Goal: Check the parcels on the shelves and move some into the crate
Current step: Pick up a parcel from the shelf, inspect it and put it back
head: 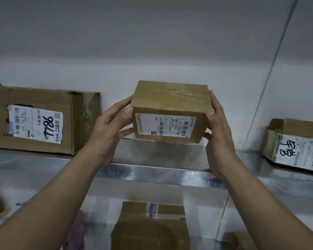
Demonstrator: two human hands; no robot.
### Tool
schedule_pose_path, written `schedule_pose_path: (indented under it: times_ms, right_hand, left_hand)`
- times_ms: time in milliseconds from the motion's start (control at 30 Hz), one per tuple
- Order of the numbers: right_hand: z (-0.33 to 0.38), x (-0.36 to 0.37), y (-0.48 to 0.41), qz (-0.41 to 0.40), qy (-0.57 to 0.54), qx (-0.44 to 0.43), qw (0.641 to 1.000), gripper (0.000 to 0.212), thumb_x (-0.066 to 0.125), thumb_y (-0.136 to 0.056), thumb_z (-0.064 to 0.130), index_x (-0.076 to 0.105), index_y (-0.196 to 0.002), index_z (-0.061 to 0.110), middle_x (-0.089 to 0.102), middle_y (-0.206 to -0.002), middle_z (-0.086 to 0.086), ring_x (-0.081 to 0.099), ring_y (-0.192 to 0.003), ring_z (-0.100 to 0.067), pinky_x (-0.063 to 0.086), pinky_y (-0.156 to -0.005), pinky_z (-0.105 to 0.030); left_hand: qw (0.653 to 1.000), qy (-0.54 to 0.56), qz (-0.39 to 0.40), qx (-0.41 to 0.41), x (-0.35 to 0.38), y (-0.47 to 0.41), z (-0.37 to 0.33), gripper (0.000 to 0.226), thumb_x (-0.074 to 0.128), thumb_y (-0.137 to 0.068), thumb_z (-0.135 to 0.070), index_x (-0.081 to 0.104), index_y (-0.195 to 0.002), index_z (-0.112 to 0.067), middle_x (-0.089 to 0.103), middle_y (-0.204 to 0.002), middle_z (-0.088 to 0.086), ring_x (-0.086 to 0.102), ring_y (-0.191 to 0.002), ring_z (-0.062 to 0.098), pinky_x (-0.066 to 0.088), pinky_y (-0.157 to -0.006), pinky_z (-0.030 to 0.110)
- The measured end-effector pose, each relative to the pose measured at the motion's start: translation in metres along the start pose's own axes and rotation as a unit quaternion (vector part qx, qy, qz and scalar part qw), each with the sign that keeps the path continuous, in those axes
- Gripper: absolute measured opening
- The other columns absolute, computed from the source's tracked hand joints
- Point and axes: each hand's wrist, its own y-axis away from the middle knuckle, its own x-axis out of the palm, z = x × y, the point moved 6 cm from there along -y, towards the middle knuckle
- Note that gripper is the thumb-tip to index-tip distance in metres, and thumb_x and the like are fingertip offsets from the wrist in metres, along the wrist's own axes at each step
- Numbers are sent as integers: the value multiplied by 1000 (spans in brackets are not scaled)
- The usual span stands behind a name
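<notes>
A small brown cardboard parcel (170,107) with clear tape on top and a white shipping label on its near face is held just above the metal shelf (152,170). My left hand (112,130) grips its left side, thumb on the front edge and fingers under the bottom corner. On the opposite side, my right hand (217,134) grips it, thumb at the front corner and fingers along the side. The parcel is tilted slightly toward me. No crate is in view.
A larger box (44,120) marked 7786 sits at the shelf's left. At the right edge sits another labelled box (296,145). On the lower shelf stands a brown parcel (152,226), with more items at its left and right. A white wall lies behind.
</notes>
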Motion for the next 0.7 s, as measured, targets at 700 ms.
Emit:
schedule_pose_path:
  times_ms: [700]
  right_hand:
    - [-6,-11,4,-67,-52,5,996,38,75,-96,16,62,-131,16,70,-128,2,71,-100,1,57,-80,-17]
  left_hand:
    - [999,25,-27,-15,1,3,3,55,87,-84,-23,70,-130,0,78,-121,10,73,-116,19,54,-108,55]
